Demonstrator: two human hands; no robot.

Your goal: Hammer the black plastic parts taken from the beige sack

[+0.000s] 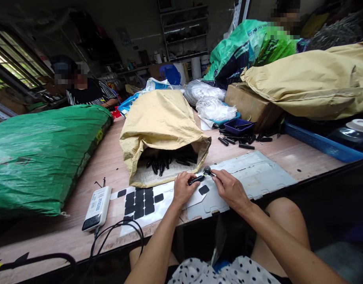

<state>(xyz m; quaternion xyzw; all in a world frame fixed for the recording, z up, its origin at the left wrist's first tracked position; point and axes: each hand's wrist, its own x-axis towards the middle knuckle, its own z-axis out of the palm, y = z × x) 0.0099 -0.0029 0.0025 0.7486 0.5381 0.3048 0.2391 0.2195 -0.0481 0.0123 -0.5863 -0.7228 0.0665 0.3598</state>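
My left hand (183, 189) is closed around a short black pen-like piece (197, 180), which points to the right. My right hand (231, 188) pinches a small black part with a round, knob-like head (207, 170), close to the tip of that piece; whether the two touch I cannot tell. Just below them lies a loose black rounded-square pad (204, 189). A white sheet (166, 211) by my left wrist carries several more such pads. Behind my left hand, the open mouth of a tan sack (160, 118) shows many similar black pieces (158, 163).
A grey board (252, 173) lies beneath my right hand. At left are a white power bank (97, 207) with cables and a green sack (45, 157). Farther back stand a purple tray (239, 126), a cardboard box (249, 104) and a blue crate (314, 142). Two other people sit beyond.
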